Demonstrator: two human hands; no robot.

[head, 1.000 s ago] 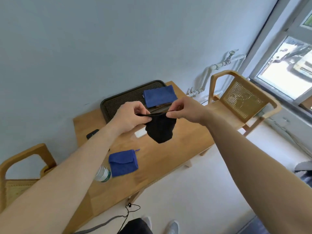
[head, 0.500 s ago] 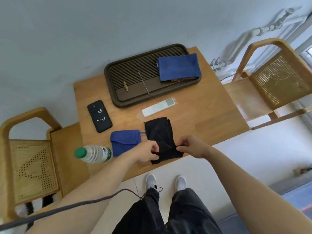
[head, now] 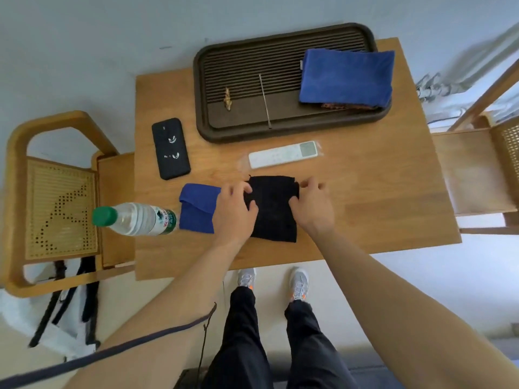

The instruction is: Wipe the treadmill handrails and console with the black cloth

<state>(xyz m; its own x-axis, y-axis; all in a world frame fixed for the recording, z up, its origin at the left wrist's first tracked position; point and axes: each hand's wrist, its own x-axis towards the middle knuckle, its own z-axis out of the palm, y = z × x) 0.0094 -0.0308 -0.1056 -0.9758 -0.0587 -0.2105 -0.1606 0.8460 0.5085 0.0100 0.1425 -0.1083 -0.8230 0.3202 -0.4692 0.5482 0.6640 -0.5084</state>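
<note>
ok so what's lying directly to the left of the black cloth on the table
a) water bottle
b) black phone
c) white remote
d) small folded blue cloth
d: the small folded blue cloth lies just left of the black cloth on the wooden table, partly under the left hand.

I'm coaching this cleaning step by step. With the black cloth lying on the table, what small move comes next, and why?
Probably pinch and lift the black cloth: it lies flat on the table, with the left hand and right hand at its sides. No treadmill is in view.
</note>
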